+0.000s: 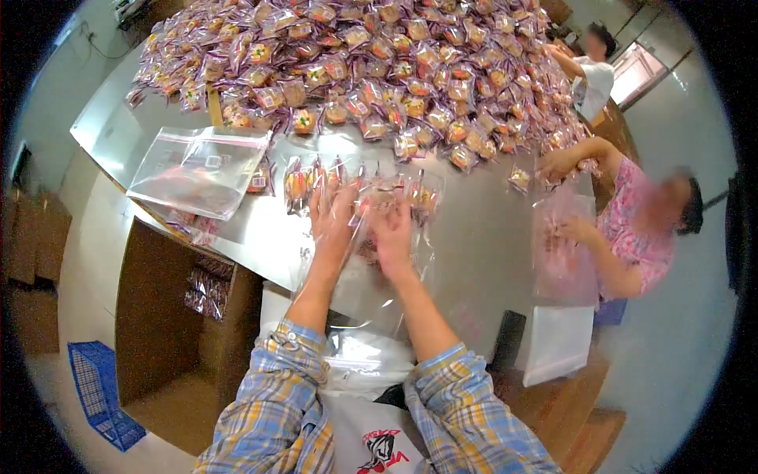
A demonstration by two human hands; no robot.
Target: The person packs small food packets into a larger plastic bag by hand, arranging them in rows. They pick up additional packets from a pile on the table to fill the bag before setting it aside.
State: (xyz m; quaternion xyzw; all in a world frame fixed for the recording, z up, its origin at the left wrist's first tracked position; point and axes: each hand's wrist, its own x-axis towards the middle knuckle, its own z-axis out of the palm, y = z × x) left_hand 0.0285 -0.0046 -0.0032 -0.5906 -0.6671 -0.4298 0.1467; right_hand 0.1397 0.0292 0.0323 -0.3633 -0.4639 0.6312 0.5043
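Observation:
Both of my hands are at a clear plastic bag point(371, 296) lying on the metal table in front of me. A row of small wrapped snack packs point(296, 186) stands in the bag's far end. My left hand point(332, 217) rests over the left part of the row, fingers apart. Over the right part is my right hand point(387, 229), its fingers bent against the packs and partly covered by the shiny film; what they hold is hard to make out. Beyond my hands spreads a large heap of wrapped snacks point(363, 59).
Flat clear bags point(197, 170) lie at the table's left. An open cardboard box point(162, 316) stands below, beside a blue crate point(99, 395). At the right, a co-worker point(639, 229) handles a bag near white bags point(559, 340) and a dark object point(509, 338). Another person point(594, 79) is farther back.

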